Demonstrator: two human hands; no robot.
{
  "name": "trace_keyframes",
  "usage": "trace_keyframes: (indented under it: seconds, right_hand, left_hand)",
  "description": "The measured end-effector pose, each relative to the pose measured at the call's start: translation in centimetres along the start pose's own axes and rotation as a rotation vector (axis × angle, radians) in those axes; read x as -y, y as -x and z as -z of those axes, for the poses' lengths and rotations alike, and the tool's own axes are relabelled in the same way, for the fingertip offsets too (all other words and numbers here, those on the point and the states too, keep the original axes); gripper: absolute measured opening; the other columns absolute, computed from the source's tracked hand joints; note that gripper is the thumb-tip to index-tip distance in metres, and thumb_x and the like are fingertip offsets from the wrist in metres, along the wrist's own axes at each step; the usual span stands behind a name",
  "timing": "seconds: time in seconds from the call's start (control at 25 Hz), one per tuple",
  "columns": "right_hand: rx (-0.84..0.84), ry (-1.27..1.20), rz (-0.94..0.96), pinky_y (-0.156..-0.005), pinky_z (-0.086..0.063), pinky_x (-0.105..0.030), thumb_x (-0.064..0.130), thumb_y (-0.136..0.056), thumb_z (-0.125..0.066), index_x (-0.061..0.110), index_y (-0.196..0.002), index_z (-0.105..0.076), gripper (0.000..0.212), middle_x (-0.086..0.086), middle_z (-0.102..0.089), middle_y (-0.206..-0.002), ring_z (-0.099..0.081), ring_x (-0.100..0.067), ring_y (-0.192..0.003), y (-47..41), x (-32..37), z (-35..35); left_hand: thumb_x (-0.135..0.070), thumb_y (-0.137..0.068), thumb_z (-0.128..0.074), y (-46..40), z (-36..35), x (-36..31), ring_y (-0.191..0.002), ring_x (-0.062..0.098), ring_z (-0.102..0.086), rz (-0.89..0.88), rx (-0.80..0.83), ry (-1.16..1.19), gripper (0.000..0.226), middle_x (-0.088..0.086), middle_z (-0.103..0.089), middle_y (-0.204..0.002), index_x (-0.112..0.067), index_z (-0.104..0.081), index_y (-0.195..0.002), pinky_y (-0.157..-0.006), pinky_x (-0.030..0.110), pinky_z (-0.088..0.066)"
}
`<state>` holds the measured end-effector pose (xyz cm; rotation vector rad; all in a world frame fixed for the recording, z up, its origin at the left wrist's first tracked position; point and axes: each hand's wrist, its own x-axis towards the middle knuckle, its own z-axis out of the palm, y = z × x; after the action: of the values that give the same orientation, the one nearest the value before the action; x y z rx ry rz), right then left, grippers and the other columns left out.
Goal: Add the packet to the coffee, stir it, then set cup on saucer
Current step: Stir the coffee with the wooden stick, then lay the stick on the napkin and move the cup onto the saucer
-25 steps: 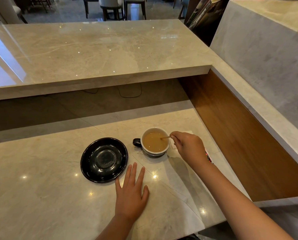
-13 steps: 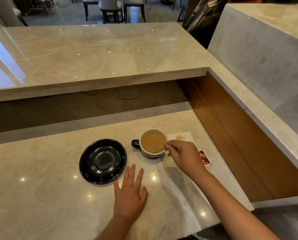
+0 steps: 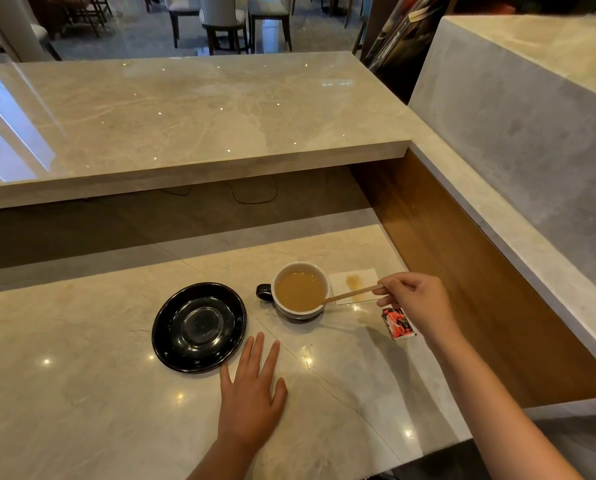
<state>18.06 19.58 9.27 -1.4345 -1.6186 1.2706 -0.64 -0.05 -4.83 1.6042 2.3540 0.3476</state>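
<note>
Now, head view, the only view: the right hand [image 3: 415, 303] pinches the outer end of a thin wooden stirrer [image 3: 352, 294] between thumb and fingertips, and the stirrer slopes down and leftward so that its lower tip meets the near right rim of the cup [image 3: 300, 289]. A second ago the same hand was close against the cup with the stirrer dipping into the coffee [image 3: 300, 292]; it has since drawn back to the right, so the stirrer appears to be leaving the drink, which suggests that stirring is at or near its end. The coffee is a uniform light brown, consistent with the packet's contents being mixed in. The torn red packet [image 3: 397, 323] lies on the desk [image 3: 81, 393] to the right of the cup, just under the right wrist, and a white napkin [image 3: 353, 284] with a brown stain lies behind the stirrer, beside the cup. The left hand [image 3: 251, 393] rests flat on the desk, fingers spread and holding nothing, its fingertips just beside the near right edge of the black saucer [image 3: 199, 328]. The cup stands on the desk to the right of the saucer, near it but not touching, its dark handle pointing toward the saucer. Placing the cup on the saucer is not yet done; the stirrer would probably be put down first.
</note>
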Motion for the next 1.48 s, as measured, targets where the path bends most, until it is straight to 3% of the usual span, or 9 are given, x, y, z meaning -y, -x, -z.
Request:
trace_keyframes:
  seconds: [0.16,0.28,0.4,0.52,0.64,0.8,1.08,1.32,1.48]
  right_hand:
    - [-0.023,-0.032,0.093,-0.050,-0.050,-0.009,0.005,-0.087,-0.055,0.023,-0.072,-0.069,0.027,-0.002,-0.072,-0.074,-0.066,-0.004,-0.052,-0.9,-0.6,2.1]
    - [-0.034,0.235,0.256,-0.060,-0.049,-0.007,0.009,-0.088,-0.059,0.019,-0.089,-0.072,0.017,0.004,-0.072,-0.082,-0.066,0.004,-0.065,-0.9,-2.0,2.1]
    - [-0.037,0.562,0.647,-0.067,-0.057,-0.029,0.001,-0.082,-0.065,0.006,-0.098,-0.070,0.018,-0.009,-0.075,-0.088,-0.070,-0.019,-0.075,-0.4,-4.1,1.0]
    - [0.027,0.768,0.908,-0.055,-0.060,-0.043,-0.006,-0.073,-0.072,0.002,-0.100,-0.068,0.028,-0.018,-0.074,-0.079,-0.070,-0.032,-0.069,0.1,-6.4,0.2]
    - [0.067,0.841,0.925,-0.063,-0.062,-0.042,-0.006,-0.064,-0.079,0.000,-0.105,-0.066,0.043,-0.018,-0.074,-0.094,-0.071,-0.031,-0.083,0.7,-8.2,0.0]
    - [0.100,0.876,1.001,-0.065,-0.059,-0.031,0.005,-0.068,-0.078,0.003,-0.098,-0.068,0.032,-0.013,-0.073,-0.097,-0.069,-0.027,-0.085,1.5,-9.9,-0.1]
    - [0.185,0.955,0.934,-0.074,-0.057,-0.033,0.018,-0.070,-0.078,0.009,-0.101,-0.067,0.034,-0.006,-0.073,-0.102,-0.067,-0.024,-0.092,1.8,-12.0,-1.0]
    - [0.220,0.965,0.830,-0.084,-0.052,-0.036,0.027,-0.082,-0.066,0.013,-0.105,-0.065,0.026,-0.001,-0.071,-0.106,-0.063,-0.022,-0.100,2.5,-11.9,-0.9]
    - [0.156,0.867,0.754,-0.085,-0.049,-0.039,0.030,-0.087,-0.053,0.016,-0.103,-0.065,0.024,-0.002,-0.071,-0.105,-0.063,-0.022,-0.100,2.5,-9.3,-1.7]
  left_hand:
    - [-0.046,-0.089,-0.030,0.0,0.0,-0.1,-0.138,0.009,0.016,0.007,-0.011,0.013,0.061,-0.006,0.005,-0.154,-0.037,-0.007,-0.144,-0.108,0.051,0.008]
    - [-0.046,-0.088,-0.029,0.1,0.0,-0.1,-0.139,0.010,0.013,0.006,-0.023,0.010,0.060,-0.006,0.002,-0.154,-0.036,-0.010,-0.144,-0.109,0.052,0.005]
    - [-0.046,-0.088,-0.031,0.1,0.0,-0.1,-0.140,0.011,0.008,0.003,-0.030,0.008,0.060,-0.005,-0.002,-0.154,-0.035,-0.014,-0.144,-0.109,0.053,0.003]
    - [-0.048,-0.089,-0.028,0.1,-0.1,-0.1,-0.140,0.013,0.008,0.005,-0.025,0.000,0.059,-0.005,-0.001,-0.154,-0.035,-0.012,-0.144,-0.108,0.054,0.003]
    - [-0.048,-0.090,-0.030,0.0,-0.1,-0.1,-0.139,0.013,0.012,0.018,-0.009,-0.011,0.060,-0.005,0.002,-0.154,-0.038,-0.006,-0.144,-0.109,0.054,0.005]
    - [-0.049,-0.089,-0.028,0.0,-0.1,-0.1,-0.139,0.012,0.012,0.013,-0.015,-0.009,0.060,-0.005,0.003,-0.154,-0.038,-0.006,-0.144,-0.109,0.054,0.005]
    - [-0.047,-0.089,-0.032,0.0,-0.2,0.0,-0.140,0.014,0.009,0.005,-0.015,-0.017,0.060,-0.005,0.000,-0.154,-0.035,-0.011,-0.144,-0.108,0.055,0.002]
    - [-0.045,-0.089,-0.033,0.0,0.0,-0.1,-0.138,0.011,0.014,0.015,-0.002,-0.010,0.061,-0.006,0.005,-0.153,-0.036,-0.009,-0.144,-0.108,0.051,0.007]
    - [-0.049,-0.089,-0.025,0.0,0.1,-0.1,-0.137,0.009,0.021,0.022,0.023,-0.035,0.061,-0.007,0.012,-0.152,-0.040,0.006,-0.141,-0.108,0.050,0.011]
